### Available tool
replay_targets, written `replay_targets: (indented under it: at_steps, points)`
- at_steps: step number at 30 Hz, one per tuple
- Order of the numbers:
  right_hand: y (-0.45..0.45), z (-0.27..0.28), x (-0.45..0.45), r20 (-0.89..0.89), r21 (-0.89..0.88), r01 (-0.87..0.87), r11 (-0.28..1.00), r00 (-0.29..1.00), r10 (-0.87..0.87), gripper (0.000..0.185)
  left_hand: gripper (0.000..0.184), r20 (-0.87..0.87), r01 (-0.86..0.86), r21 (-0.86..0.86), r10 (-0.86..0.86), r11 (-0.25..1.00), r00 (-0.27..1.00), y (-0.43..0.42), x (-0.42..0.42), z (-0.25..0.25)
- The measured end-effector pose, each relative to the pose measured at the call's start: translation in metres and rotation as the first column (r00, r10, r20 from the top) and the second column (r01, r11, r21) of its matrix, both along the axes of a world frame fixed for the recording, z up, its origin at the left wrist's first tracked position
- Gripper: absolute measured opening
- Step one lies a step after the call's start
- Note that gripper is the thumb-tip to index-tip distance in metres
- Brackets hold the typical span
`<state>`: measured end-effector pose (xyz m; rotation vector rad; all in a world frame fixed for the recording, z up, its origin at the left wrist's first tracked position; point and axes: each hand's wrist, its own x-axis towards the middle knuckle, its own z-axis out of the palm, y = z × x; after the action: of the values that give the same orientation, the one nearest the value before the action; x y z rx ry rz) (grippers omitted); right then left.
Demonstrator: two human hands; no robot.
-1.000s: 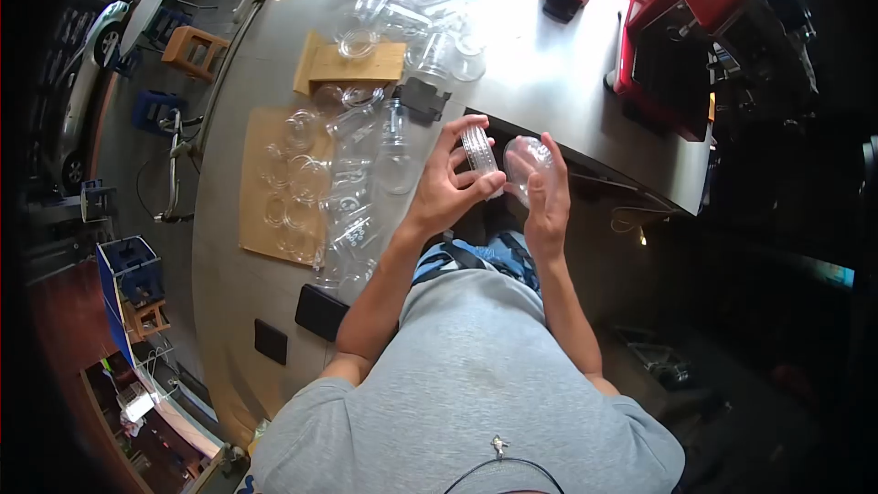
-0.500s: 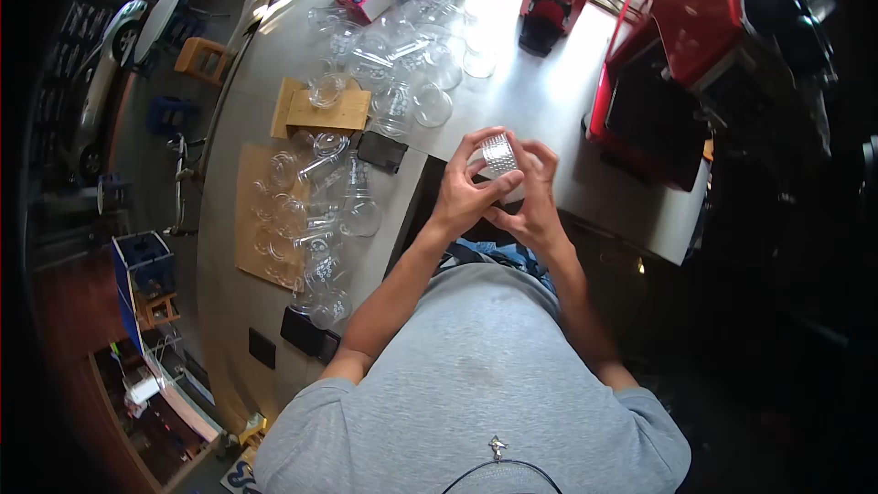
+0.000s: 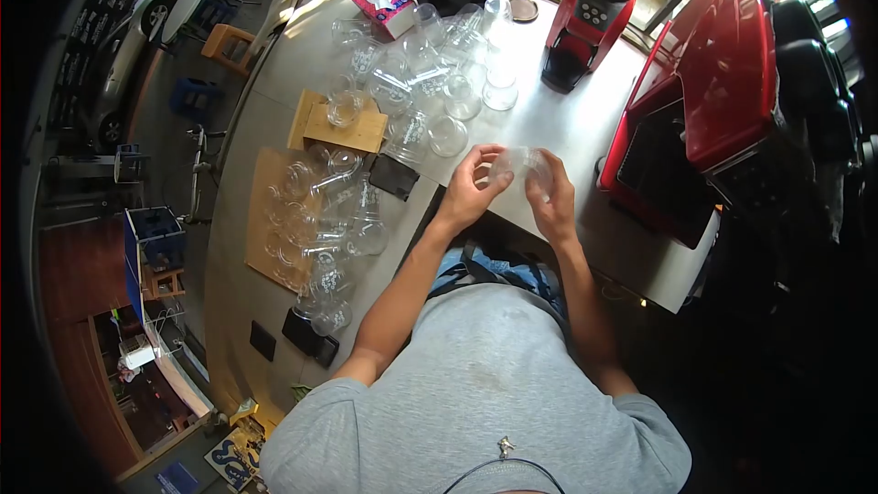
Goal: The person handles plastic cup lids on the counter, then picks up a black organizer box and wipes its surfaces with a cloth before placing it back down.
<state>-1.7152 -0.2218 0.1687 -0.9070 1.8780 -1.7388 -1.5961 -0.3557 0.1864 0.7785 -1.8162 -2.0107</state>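
My left hand point(image 3: 469, 194) and my right hand point(image 3: 554, 199) are closed on a clear glass point(image 3: 519, 161), one on each side, above the counter's near edge. Its round outline faces up toward me, slightly blurred, and the fingers cover parts of its sides. Left of my hands, many clear glasses point(image 3: 448, 135) stand and lie in a cluster. Another group of clear glassware point(image 3: 368, 236), some with white print, spreads closer to me on the left.
A wooden stand point(image 3: 370, 131) bears one glass. A wooden board point(image 3: 261, 242), black flat objects point(image 3: 393, 177) and a tissue box point(image 3: 400, 16) lie on the counter point(image 3: 540, 119). Behind are a red coffee grinder point(image 3: 599, 18) and, at right, a red espresso machine point(image 3: 727, 82).
The glass has turned between my hands: its bumpy side showed before, its round outline shows now. My right fingers have shifted around it. The whole view has moved slightly.
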Motion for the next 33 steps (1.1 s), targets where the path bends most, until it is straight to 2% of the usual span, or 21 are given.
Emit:
replay_targets:
  at_steps: [2,4,6,10,13,15,16,19,22,23,26,29,32,33]
  points:
    - [0.003,0.005,-0.002,0.153,0.016,-0.083,0.996,0.985,0.079,0.047,0.047,0.133,0.113,0.03,-0.116,0.993,0.984,-0.015,0.006,0.006]
    - [0.001,-0.005,-0.001,0.325,-0.009,-0.11,0.994,0.94,0.106,0.05,0.042,0.092,0.058,-0.085,-0.05,0.995,0.995,-0.017,0.0,-0.005]
    - [-0.001,-0.019,-0.001,0.346,0.007,-0.089,0.996,0.935,0.081,0.05,0.042,0.089,0.029,-0.147,-0.016,0.989,0.996,-0.02,-0.004,-0.011]
    - [0.001,-0.043,0.001,0.373,0.064,-0.018,0.998,0.928,-0.007,0.052,0.044,0.189,0.167,-0.192,-0.13,0.967,0.973,-0.03,-0.009,-0.023]
    - [0.0,-0.054,0.008,0.386,0.126,-0.036,0.991,0.922,-0.016,0.053,0.045,0.316,0.278,-0.203,-0.206,0.939,0.926,-0.039,-0.003,-0.03]
    - [-0.006,-0.063,0.013,0.26,0.13,-0.018,0.991,0.965,-0.017,0.052,0.048,0.433,0.376,-0.2,-0.263,0.905,0.862,-0.049,0.004,-0.031]
    - [-0.008,-0.067,0.014,0.195,0.132,-0.01,0.991,0.981,-0.016,0.052,0.049,0.414,0.364,-0.208,-0.255,0.908,0.874,-0.053,0.009,-0.031]
    - [-0.015,-0.069,0.009,0.032,0.328,0.072,0.942,0.996,-0.087,0.052,0.051,0.317,0.281,-0.241,-0.198,0.929,0.927,-0.069,0.025,-0.011]
    - [-0.022,-0.094,-0.014,0.207,0.519,-0.109,0.848,0.978,-0.001,0.053,0.045,0.27,0.153,-0.233,-0.087,0.96,0.959,-0.1,0.038,0.0]
    - [-0.026,-0.097,-0.016,0.142,0.573,-0.093,0.815,0.99,0.012,0.054,0.04,0.26,0.108,-0.259,-0.038,0.96,0.965,-0.111,0.043,-0.001]
    - [-0.046,-0.102,-0.017,-0.236,0.483,0.058,0.874,0.97,0.066,0.054,0.035,0.247,-0.013,-0.255,0.078,0.967,0.966,-0.138,0.057,-0.006]
    - [-0.06,-0.112,-0.021,-0.184,0.626,0.028,0.779,0.977,0.112,0.054,0.032,0.182,-0.089,-0.292,0.147,0.952,0.972,-0.161,0.06,-0.011]
    - [-0.066,-0.119,-0.01,-0.543,0.507,0.303,0.807,0.839,0.026,0.053,0.034,0.107,-0.133,-0.352,0.181,0.926,0.978,-0.188,0.044,-0.01]
    - [-0.067,-0.121,-0.011,-0.494,0.529,0.278,0.802,0.869,0.025,0.055,0.034,0.08,-0.139,-0.404,0.186,0.904,0.979,-0.199,0.033,-0.001]
